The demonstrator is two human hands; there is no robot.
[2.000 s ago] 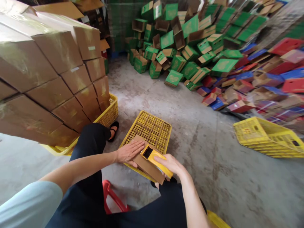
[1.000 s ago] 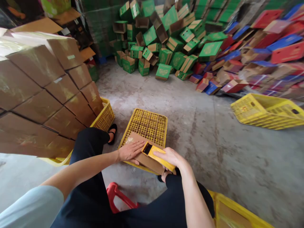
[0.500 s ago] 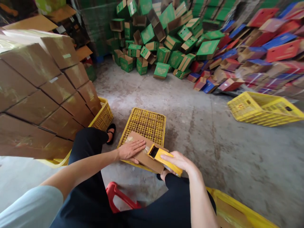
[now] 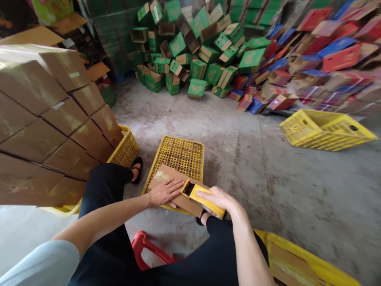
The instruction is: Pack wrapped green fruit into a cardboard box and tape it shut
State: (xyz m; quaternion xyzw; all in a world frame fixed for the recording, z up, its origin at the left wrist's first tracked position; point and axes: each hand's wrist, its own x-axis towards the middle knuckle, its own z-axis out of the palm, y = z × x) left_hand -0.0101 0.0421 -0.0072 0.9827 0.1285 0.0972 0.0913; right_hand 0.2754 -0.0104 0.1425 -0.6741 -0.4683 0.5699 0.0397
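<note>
A brown cardboard box (image 4: pixel 190 205) lies on an upturned yellow plastic crate (image 4: pixel 181 155) between my knees. Clear tape shows on the box's left end. My left hand (image 4: pixel 166 192) rests flat on its top, fingers stretched out towards the right. In my right hand (image 4: pixel 222 198) is a yellow tape dispenser (image 4: pixel 205 197), gripped from above. Its dark front end touches or nearly touches the box top just beside my left fingertips. The undersides of the dispenser and the right fingers are partly hidden.
Taped cartons (image 4: pixel 59 115) stand stacked in a yellow crate (image 4: pixel 129 149) at left. Another yellow crate (image 4: pixel 312 262) holding a carton is at lower right, and one (image 4: pixel 327 131) sits farther right. Green boxes (image 4: pixel 196 89) and red-blue boxes (image 4: pixel 339 59) pile up behind. Something red (image 4: pixel 143 246) is below me.
My left hand has slid slightly right and down along the box, baring more tape at its left end. The dispenser stays near the same spot on the box. The view has shifted a little.
</note>
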